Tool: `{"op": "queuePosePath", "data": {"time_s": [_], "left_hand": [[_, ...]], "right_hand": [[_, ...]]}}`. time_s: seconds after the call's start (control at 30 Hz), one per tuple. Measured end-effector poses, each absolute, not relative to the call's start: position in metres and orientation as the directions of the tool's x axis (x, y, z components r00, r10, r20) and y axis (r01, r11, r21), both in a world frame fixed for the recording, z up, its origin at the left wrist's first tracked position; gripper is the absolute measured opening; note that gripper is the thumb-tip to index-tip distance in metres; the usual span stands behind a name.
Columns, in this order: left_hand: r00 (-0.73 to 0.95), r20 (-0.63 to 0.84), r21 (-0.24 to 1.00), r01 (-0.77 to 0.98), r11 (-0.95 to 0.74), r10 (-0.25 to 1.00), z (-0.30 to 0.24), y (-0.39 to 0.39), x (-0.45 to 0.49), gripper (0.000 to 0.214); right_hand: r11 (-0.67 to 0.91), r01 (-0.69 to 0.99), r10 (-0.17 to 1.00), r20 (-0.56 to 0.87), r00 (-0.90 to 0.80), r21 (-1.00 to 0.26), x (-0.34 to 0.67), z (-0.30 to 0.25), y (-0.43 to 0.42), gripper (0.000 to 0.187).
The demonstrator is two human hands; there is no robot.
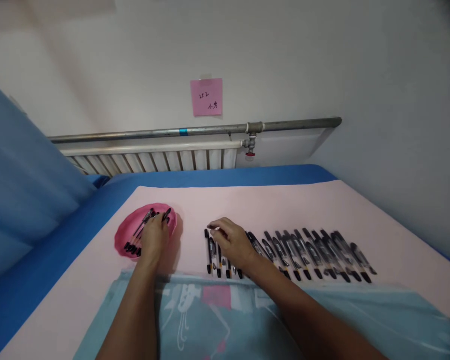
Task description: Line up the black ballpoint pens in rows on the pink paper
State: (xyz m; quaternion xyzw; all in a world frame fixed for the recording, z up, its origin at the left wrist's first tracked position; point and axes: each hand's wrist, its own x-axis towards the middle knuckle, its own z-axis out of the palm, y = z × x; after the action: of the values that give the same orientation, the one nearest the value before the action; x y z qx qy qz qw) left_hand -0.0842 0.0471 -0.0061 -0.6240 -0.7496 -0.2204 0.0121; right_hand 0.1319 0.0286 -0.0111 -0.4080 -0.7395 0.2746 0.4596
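My left hand (pixel 154 240) reaches into a pink dish (pixel 125 232) that holds several black pens (pixel 140 231); its fingers curl down over the pens, and I cannot see whether they grip one. My right hand (pixel 232 242) rests on the left end of a long row of black pens (pixel 311 250) laid side by side on a pink sheet (pixel 247 205). Its fingers are bent, with fingertips touching the pens at the row's left end (pixel 212 255).
A light blue printed cloth (pixel 217 320) covers the near edge. The pink sheet lies on a blue surface (pixel 41 265). Behind are a radiator (pixel 153 160), a metal pipe (pixel 210 131) and a pink sticky note (pixel 206 97) on the wall. Blue fabric hangs at left.
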Motion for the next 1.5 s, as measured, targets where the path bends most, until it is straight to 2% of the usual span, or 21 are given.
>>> {"op": "queuePosePath", "data": {"time_s": [0.3,0.53,0.6,0.7,0.8,0.9,1.0,1.27,1.5], "left_hand": [[-0.218,0.21,0.236,0.957,0.167,0.953,-0.019,0.052,-0.09,0.032],[-0.227,0.309,0.151,0.97,0.188,0.923,-0.009,0.043,-0.078,0.034],[-0.192,0.39,0.149,0.978,0.144,0.9,-0.006,0.036,-0.065,0.033],[-0.035,0.48,0.218,0.972,-0.081,0.877,-0.004,0.023,-0.04,0.026],[0.067,0.327,0.36,0.913,-0.19,0.943,-0.008,0.012,-0.019,0.02],[0.069,0.065,0.462,0.882,-0.092,0.995,-0.012,0.007,-0.01,0.018],[0.069,-0.1,0.479,0.878,-0.013,0.993,-0.014,0.007,-0.009,0.019],[0.014,-0.134,0.381,0.924,0.039,0.991,-0.017,0.01,-0.014,0.024],[-0.034,-0.075,0.348,0.936,0.058,0.997,-0.02,0.011,-0.017,0.028]], "right_hand": [[0.504,0.384,0.863,0.451,-0.227,-0.773,0.135,-0.011,0.032,0.016],[0.494,0.399,0.869,0.448,-0.208,-0.773,0.137,-0.01,0.034,0.018],[0.498,0.403,0.867,0.456,-0.202,-0.768,0.138,-0.01,0.034,0.018],[0.51,0.414,0.859,0.473,-0.196,-0.754,0.14,-0.011,0.035,0.018],[0.512,0.424,0.857,0.474,-0.199,-0.747,0.141,-0.012,0.036,0.018],[0.506,0.434,0.861,0.466,-0.204,-0.745,0.142,-0.012,0.036,0.018],[0.509,0.441,0.859,0.466,-0.21,-0.739,0.142,-0.013,0.037,0.018],[0.542,0.496,0.839,0.463,-0.286,-0.678,0.141,-0.022,0.038,0.018],[0.58,0.568,0.814,0.43,-0.39,-0.584,0.141,-0.027,0.037,0.02]]}}
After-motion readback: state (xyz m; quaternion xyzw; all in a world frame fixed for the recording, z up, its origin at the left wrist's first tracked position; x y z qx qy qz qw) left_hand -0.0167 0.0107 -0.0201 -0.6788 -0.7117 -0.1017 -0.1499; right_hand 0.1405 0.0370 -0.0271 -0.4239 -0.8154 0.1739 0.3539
